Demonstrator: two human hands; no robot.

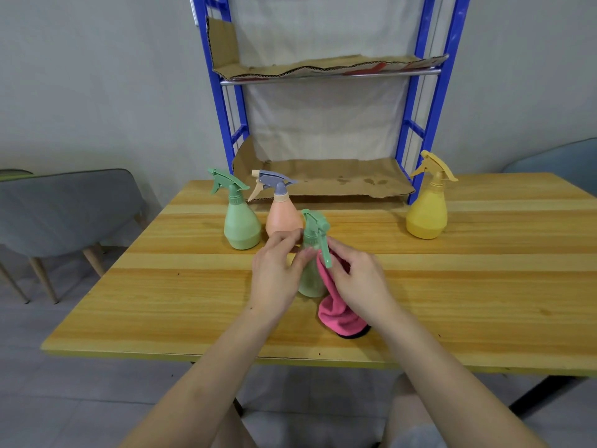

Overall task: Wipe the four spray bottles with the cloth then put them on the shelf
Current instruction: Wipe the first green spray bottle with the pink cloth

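A small green spray bottle point(311, 276) stands near the middle of the wooden table point(193, 286), its trigger pointing toward me. My left hand point(277, 276) grips its neck and left side. My right hand point(358, 282) holds a pink cloth point(339, 315) against the bottle's right side, and the cloth hangs down onto the table. Behind stand a second green bottle point(240, 221) and an orange bottle with a grey sprayer point(281, 215). A yellow bottle point(428, 208) stands at the right, beside the blue shelf point(429, 101).
The blue shelf has two cardboard-lined levels point(323, 181), both bare. A grey chair point(64, 211) stands left of the table and a blue-grey chair point(555, 160) at the far right. My knees show below the table's near edge.
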